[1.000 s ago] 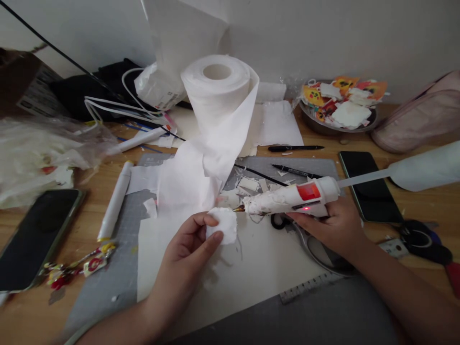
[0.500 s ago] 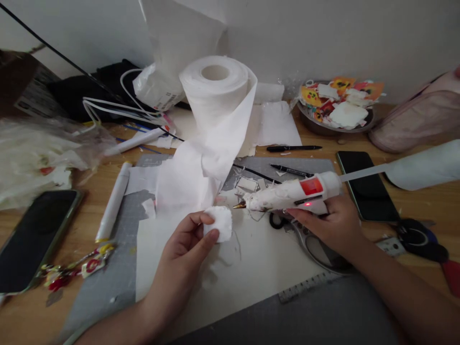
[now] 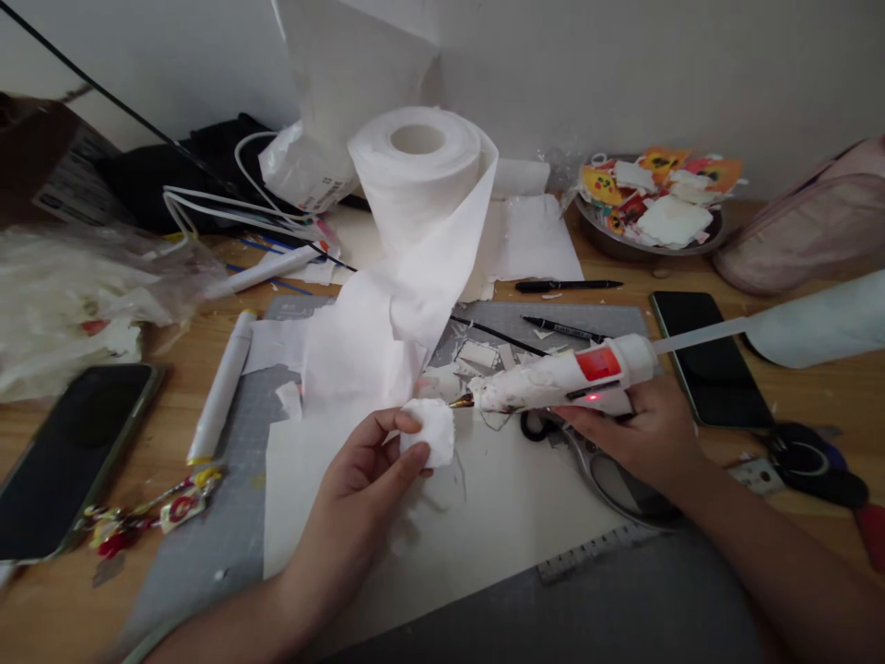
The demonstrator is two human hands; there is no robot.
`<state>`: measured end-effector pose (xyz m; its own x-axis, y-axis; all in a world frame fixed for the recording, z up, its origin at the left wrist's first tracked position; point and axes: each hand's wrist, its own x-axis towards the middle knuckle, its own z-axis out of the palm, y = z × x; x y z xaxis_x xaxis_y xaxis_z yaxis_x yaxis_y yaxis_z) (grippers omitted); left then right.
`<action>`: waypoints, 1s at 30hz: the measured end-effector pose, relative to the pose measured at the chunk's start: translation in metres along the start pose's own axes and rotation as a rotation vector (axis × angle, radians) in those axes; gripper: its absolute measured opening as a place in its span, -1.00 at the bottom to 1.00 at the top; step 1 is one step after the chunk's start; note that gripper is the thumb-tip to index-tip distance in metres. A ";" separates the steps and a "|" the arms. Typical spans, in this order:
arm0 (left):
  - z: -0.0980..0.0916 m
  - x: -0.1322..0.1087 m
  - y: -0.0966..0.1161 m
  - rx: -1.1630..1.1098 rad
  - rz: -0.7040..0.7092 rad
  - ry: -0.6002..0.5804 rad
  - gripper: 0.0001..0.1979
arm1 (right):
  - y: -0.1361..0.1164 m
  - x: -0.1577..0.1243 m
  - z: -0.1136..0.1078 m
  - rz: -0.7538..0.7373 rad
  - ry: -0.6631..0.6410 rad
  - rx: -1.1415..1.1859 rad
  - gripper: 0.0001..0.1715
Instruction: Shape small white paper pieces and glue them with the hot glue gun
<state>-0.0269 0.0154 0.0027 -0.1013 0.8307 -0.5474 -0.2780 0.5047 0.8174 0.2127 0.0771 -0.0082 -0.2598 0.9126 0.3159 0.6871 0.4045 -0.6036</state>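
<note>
Between thumb and fingers, my left hand [image 3: 370,475] pinches a small white padded piece [image 3: 435,433] with rounded corners. My right hand [image 3: 650,429] is wrapped round a white hot glue gun [image 3: 546,380] with a red panel and a lit red light. The gun's metal nozzle [image 3: 462,401] points left at the upper right edge of the piece; whether it touches cannot be made out. A glue stick [image 3: 702,334] juts from the back of the gun. Underneath lies a sheet of cream paper [image 3: 484,535], and scissors [image 3: 595,470] rest partly behind my right hand.
A big white roll [image 3: 421,184] trails its loose end onto the grey cutting mat [image 3: 207,544]. A metal bowl [image 3: 643,242] of small crafted pieces stands back right. Phones lie left [image 3: 76,452] and right [image 3: 712,360]. A clear ruler [image 3: 595,551], pens and paper scraps surround the work.
My left hand has shifted slightly right with the white piece, bringing its edge closer to the nozzle. The glue gun stays almost where it was.
</note>
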 end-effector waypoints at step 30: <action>0.001 -0.005 0.003 -0.094 0.096 0.001 -0.81 | -0.001 -0.001 0.000 0.012 -0.036 -0.059 -0.78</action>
<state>-0.0258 0.0129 0.0084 -0.1330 0.8738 -0.4677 -0.3549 0.3986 0.8456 0.2123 0.0754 -0.0078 -0.2748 0.9194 0.2814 0.7291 0.3901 -0.5624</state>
